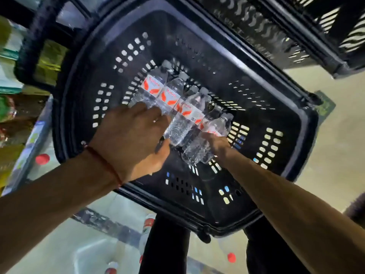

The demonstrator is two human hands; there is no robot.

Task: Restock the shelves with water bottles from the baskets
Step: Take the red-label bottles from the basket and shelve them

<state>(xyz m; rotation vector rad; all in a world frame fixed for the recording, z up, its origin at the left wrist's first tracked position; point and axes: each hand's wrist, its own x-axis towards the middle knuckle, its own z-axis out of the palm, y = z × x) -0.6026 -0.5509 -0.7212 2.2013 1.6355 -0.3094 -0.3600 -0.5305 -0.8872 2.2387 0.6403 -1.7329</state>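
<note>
Mid-floor of the basket (304,117): about six bottles (183,109) lie in a row, none shelved yet. Left hand (130,139) curls fingers and thumb round the bottles' bases. Right hand (217,144) is on the end one, grip unclear. Unloading remains.

Head-worn view, steeply downward, close over the basket (217,46).

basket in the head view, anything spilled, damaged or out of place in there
Nothing stands out. The water bottles lie on their sides in one tidy row on the basket floor, with no puddle or crushed bottle visible. The left hand and right hand each grip bottles in that row.
</note>
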